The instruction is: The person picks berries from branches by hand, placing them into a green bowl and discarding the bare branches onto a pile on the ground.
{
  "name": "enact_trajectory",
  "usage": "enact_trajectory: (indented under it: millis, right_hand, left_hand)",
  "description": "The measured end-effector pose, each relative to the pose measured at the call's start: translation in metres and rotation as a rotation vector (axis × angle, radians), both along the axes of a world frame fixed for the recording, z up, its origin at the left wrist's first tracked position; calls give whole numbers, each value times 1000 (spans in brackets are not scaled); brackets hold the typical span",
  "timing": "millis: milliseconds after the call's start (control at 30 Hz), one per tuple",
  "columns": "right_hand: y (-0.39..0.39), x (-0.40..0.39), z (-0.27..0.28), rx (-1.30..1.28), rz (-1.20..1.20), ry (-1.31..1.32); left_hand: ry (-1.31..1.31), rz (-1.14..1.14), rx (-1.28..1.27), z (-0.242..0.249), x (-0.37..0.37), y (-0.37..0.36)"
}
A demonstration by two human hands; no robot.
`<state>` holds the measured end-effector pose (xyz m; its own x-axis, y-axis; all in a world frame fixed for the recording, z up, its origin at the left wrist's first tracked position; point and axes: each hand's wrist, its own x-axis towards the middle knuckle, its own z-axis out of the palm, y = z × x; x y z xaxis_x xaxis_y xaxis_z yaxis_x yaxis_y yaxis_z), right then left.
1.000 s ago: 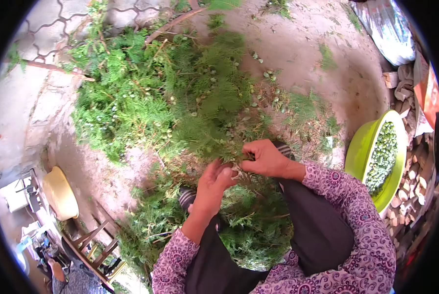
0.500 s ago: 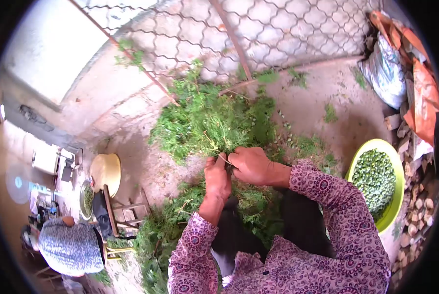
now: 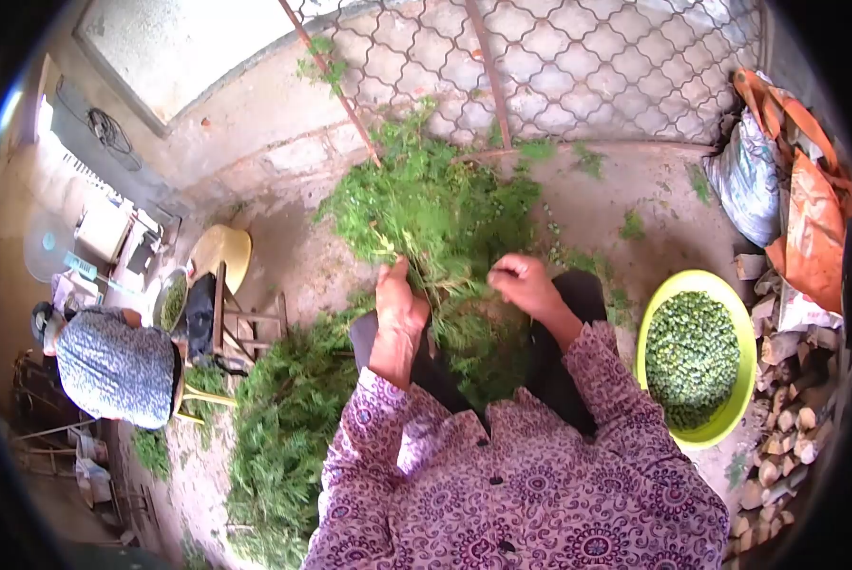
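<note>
My left hand [image 3: 399,309] is closed on the stem end of a green leafy sprig [image 3: 430,266], which spreads over and beyond my knees. To its right my right hand [image 3: 528,283] is apart from it, fingers curled together; whether anything small is between them is too small to tell. Beyond both hands lies a heap of feathery green branches [image 3: 445,195] against the lattice. Another pile of branches [image 3: 283,427] lies on the floor to the left of my legs. A yellow-green basin [image 3: 748,380] at the right holds many small green pods or berries [image 3: 692,356].
A person in a patterned top [image 3: 117,366] sits at the left, near a bowl of greens [image 3: 172,302], a yellow tub [image 3: 236,256] and a wooden chair [image 3: 255,318]. Stacked firewood [image 3: 782,418] and sacks [image 3: 749,185] line the right side. A metal lattice [image 3: 578,76] stands ahead.
My right hand has moved away from my left hand, to the right. The view has shifted, and the basin now appears lower and further left.
</note>
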<state>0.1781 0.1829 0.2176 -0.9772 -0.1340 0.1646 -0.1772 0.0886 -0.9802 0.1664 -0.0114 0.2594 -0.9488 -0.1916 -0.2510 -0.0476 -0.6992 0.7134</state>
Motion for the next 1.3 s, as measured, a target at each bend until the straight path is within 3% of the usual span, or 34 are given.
enact_trajectory:
  millis: [33,67,167,333,400,600,833,933,1100,1167,1300]
  right_hand:
    - [7,1,-11,-9,-56,4]
    - [14,2,-20,-5,-121,-174]
    - [23,11,-19,-174,-53,-237]
    - [39,19,-11,-159,-37,-298]
    - [45,18,-17,-304,4,-338]
    - [46,23,-15,-265,12,-326]
    - [19,23,-9,-330,58,-278]
    - [-3,8,-29,-89,61,-207]
    - [-21,0,-42,-49,94,-290]
    - [-26,-3,-44,82,63,-239]
    - [-39,-3,-46,-59,27,-308]
  left_hand:
    - [-17,21,13,-1,2,1]
    - [-15,43,47,-9,0,-1]
    - [29,-126,-3,-7,10,-6]
    - [28,-123,-62,-4,19,-3]
    - [64,-146,-120,-14,16,-6]
    - [28,-213,-274,-52,15,1]
    - [77,-511,-263,-71,32,23]
    - [89,-553,-272,-77,34,21]
    - [109,-524,-232,-93,25,15]
    - [57,-489,-225,-99,22,11]
    - [2,-477,-161,-104,16,3]
